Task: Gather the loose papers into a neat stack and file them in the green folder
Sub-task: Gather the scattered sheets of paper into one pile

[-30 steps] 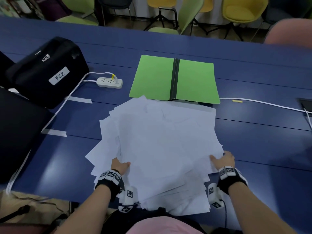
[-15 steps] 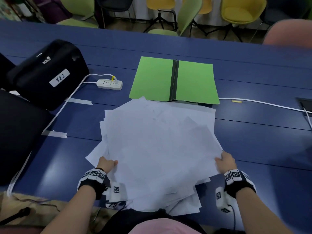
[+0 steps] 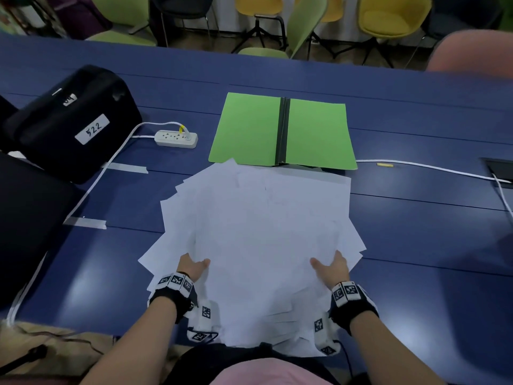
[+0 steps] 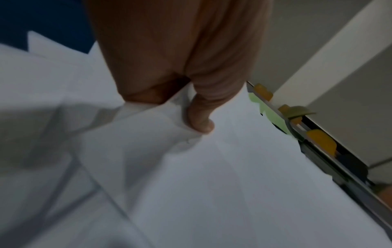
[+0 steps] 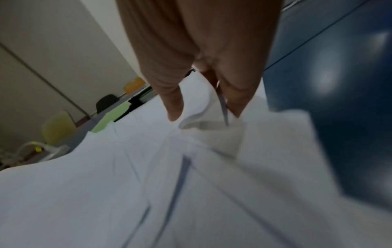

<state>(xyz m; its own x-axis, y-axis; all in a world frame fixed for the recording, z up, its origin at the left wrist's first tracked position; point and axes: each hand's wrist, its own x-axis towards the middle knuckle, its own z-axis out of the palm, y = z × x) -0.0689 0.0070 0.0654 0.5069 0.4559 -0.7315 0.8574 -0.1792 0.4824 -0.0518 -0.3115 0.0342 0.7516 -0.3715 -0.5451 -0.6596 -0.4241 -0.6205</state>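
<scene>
A fanned pile of white papers [image 3: 263,232] lies on the blue table [image 3: 416,245], its near end hanging over the front edge. My left hand [image 3: 191,266] grips the pile's left side, thumb [image 4: 199,120] on top and fingers hidden under the papers [image 4: 212,184]. My right hand [image 3: 331,266] grips the right side, with a sheet of the papers [image 5: 127,184] curled between thumb [image 5: 174,107] and fingers. Just beyond the pile, the green folder [image 3: 249,129] lies open and flat with a black spine; the pile's far corner overlaps its near edge. Slivers of the folder [image 4: 273,115] [image 5: 114,115] show in both wrist views.
A black bag [image 3: 69,120] labelled 522 sits at the left, with a white power strip [image 3: 176,138] beside it. A white cable [image 3: 430,168] runs right to a table hatch [image 3: 499,168]. Tape strips [image 3: 86,223] hold a cable down. Chairs [image 3: 388,20] stand beyond the far edge.
Both hands have come inward along the pile's sides, the right one furthest. The spread sheets have drawn together and the pile is narrower.
</scene>
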